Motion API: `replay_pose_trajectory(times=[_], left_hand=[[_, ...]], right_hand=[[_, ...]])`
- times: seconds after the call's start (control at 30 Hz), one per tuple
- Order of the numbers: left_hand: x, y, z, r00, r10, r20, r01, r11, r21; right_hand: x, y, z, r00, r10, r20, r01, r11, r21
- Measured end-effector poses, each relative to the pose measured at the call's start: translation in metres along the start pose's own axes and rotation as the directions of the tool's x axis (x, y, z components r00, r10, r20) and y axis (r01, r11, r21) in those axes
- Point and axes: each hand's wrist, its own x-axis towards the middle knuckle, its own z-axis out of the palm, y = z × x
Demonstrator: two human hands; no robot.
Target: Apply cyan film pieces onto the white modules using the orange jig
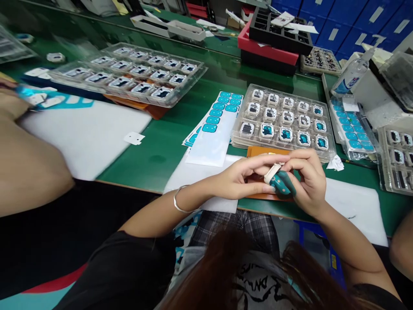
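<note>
Just above the table's front edge, my left hand (240, 176) has its fingers and thumb closed around a small white housing (272, 173). A teal piece with pinkish dots (280, 184) covers or hangs from the near side of that housing; how they join is hidden. My right hand (309, 181) is closed on the other side, its fingertips meeting the left fingers at the top and its thumb behind the teal piece. Under both hands lies an orange pad (258, 150). Behind it, a clear tray (237, 141) carries several white square housings, some with teal faces.
Left of the tray lies a sheet of teal stickers (206, 148). White foam (358, 206) borders the right arm. Another clear tray (172, 101) stands on the left, near a co-worker's arm (29, 168). A spray bottle (351, 75) and stacked black and red trays (267, 51) stand behind.
</note>
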Motion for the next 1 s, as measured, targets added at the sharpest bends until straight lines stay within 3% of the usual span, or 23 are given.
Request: replay_pose_trajectory(times=[0.17, 0.4, 0.6, 0.83, 1.0], left_hand=[[-0.001, -0.002, -0.001, 0.992, -0.047, -0.12, 0.057, 0.995, 0.082], [0.002, -0.004, -0.01, 0.968, 0.131, -0.212, -0.031, 0.907, 0.421], [0.003, -0.004, -0.011, 0.964, 0.099, -0.247, 0.003, 0.923, 0.384], [0.004, -0.004, -0.011, 0.969, 0.084, -0.232, -0.004, 0.947, 0.322], [0.004, -0.004, -0.011, 0.966, 0.079, -0.248, 0.011, 0.94, 0.341]], right_hand=[[0.001, 0.001, -0.003, 0.997, 0.06, 0.043, -0.063, 0.995, 0.082], [0.005, 0.007, -0.013, 0.968, 0.178, 0.176, -0.225, 0.928, 0.296], [0.006, 0.006, -0.017, 0.948, 0.265, 0.174, -0.315, 0.857, 0.409], [0.0, 0.008, -0.013, 0.95, 0.286, 0.13, -0.313, 0.881, 0.354], [0.0, 0.006, -0.012, 0.973, 0.219, 0.071, -0.23, 0.94, 0.251]])
